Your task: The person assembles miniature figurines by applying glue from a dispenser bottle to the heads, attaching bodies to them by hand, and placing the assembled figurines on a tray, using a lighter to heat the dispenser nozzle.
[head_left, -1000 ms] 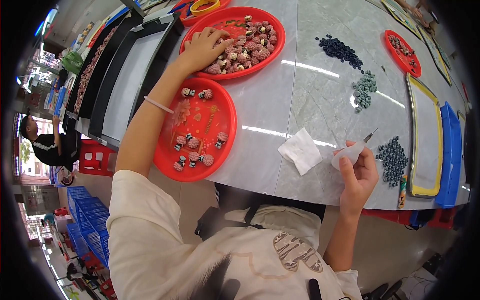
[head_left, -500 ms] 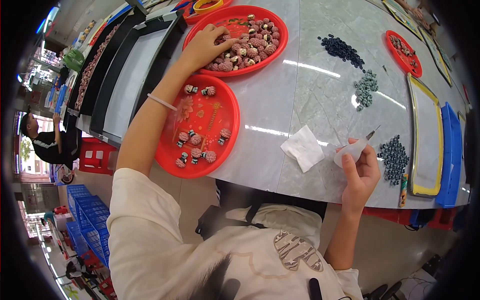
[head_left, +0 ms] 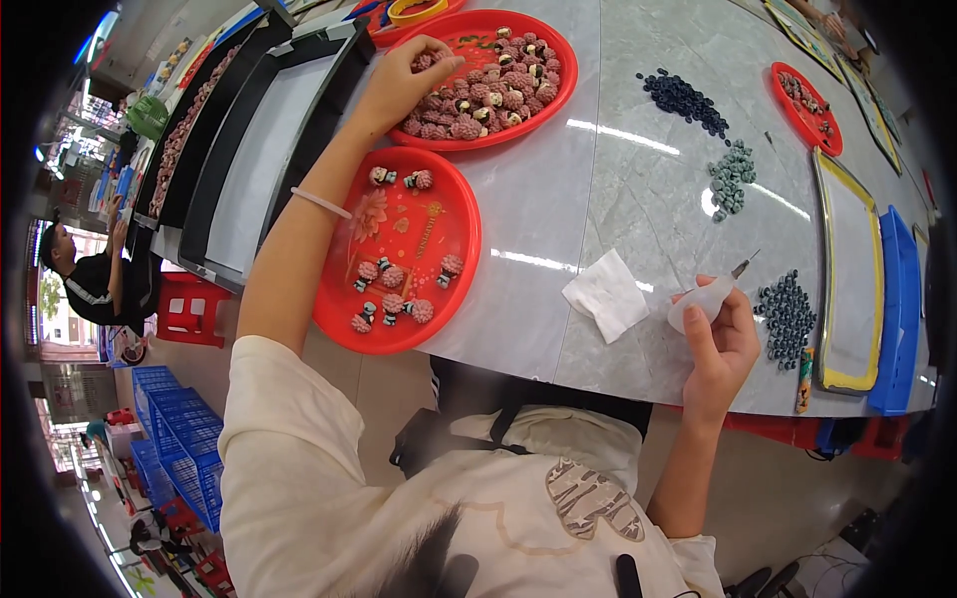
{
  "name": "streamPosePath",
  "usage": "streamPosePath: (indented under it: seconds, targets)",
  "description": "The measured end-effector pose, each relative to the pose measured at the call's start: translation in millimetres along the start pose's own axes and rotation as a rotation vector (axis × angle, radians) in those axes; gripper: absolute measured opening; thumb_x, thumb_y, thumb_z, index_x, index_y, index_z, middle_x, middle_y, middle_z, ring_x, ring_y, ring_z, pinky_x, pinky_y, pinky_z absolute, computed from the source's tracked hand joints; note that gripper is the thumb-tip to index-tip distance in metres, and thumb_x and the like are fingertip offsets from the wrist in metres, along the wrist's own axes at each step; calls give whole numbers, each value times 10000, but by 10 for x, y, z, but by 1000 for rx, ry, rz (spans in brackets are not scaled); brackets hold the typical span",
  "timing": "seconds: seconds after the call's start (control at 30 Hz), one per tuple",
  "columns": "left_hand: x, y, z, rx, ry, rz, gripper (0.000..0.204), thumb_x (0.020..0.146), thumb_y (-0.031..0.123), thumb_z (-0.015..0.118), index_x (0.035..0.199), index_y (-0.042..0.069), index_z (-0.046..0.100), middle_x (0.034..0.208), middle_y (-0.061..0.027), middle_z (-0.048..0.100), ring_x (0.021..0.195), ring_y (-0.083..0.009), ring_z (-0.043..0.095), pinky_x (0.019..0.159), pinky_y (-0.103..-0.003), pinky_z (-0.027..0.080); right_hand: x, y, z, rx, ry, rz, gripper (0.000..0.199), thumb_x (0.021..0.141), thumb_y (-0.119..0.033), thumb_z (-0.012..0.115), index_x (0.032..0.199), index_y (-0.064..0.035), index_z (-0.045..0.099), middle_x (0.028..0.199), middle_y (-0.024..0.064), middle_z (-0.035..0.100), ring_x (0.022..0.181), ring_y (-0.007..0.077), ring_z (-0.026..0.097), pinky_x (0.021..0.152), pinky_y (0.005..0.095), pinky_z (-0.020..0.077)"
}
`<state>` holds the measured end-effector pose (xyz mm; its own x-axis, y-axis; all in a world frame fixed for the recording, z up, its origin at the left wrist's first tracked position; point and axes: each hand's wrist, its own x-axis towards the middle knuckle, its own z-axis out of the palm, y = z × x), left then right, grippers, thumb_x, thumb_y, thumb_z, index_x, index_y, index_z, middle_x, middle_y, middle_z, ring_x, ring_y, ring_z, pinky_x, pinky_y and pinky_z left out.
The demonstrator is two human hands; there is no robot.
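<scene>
My left hand (head_left: pixel 407 82) is over the far red tray (head_left: pixel 566 75), its thumb and fingers closed around a pink knobbly figurine head (head_left: pixel 427 62), partly hidden. Many similar pink heads (head_left: pixel 488 96) with cream faces fill that tray. Nearer to me, a second red tray (head_left: pixel 399 337) holds several small figurines (head_left: pixel 392 276) with pink heads and dark bodies. Over the table at the right, my right hand (head_left: pixel 726 334) grips a translucent white squeeze bottle (head_left: pixel 701 302) with a needle tip pointing up and right. Left of it lies a folded white tissue (head_left: pixel 608 295).
Piles of dark blue (head_left: pixel 682 100), green (head_left: pixel 733 177) and blue-grey small parts (head_left: pixel 786 319) lie on the grey table. A small red tray (head_left: pixel 807 110), a yellow-edged frame (head_left: pixel 847 289) and a blue tray (head_left: pixel 897 309) stand right. Black trays (head_left: pixel 269 149) stand left; a person (head_left: pixel 95 274) sits beyond.
My left hand has risen from the heap of pink heads, drawing its fingers together around one. My right hand keeps the bottle almost still.
</scene>
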<state>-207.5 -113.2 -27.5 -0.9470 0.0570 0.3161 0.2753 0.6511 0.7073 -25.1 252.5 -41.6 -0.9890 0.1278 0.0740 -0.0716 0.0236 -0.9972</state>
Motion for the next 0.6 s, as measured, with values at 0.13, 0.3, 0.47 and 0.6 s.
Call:
streamPosePath:
  seconds: [0.13, 0.3, 0.47, 0.6]
  targets:
    - [23, 74, 101, -188, 41, 20, 304, 793, 306, 622, 928, 37, 581, 748, -65, 612, 671, -120, 580, 625, -262, 445, -1, 4, 2, -8, -8, -16, 300, 786, -86, 604, 1048, 38, 526, 867, 102, 611, 825, 147, 579, 779, 261, 420]
    - [1, 381, 347, 264, -98, 77, 363, 836, 403, 516, 974, 73, 577, 799, -86, 612, 748, -225, 596, 674, -334, 450, 12, 20, -2, -20, 2, -14, 302, 787, -88, 603, 1049, 39, 524, 867, 108, 611, 824, 154, 580, 781, 266, 421]
    - [17, 362, 401, 381, -112, 177, 345, 861, 394, 465, 1013, 103, 568, 894, -91, 599, 879, -284, 564, 755, -352, 437, 5, -4, -9, -14, -6, -14, 304, 787, -92, 604, 1050, 38, 524, 860, 111, 613, 827, 160, 582, 784, 270, 421]
    - [65, 368, 310, 381, -152, 295, 333, 868, 368, 457, 1046, 107, 562, 1012, -94, 565, 952, -269, 535, 799, -352, 426, 19, 14, -19, -9, -8, -9, 306, 787, -94, 608, 1052, 34, 522, 846, 108, 617, 826, 162, 584, 784, 271, 421]
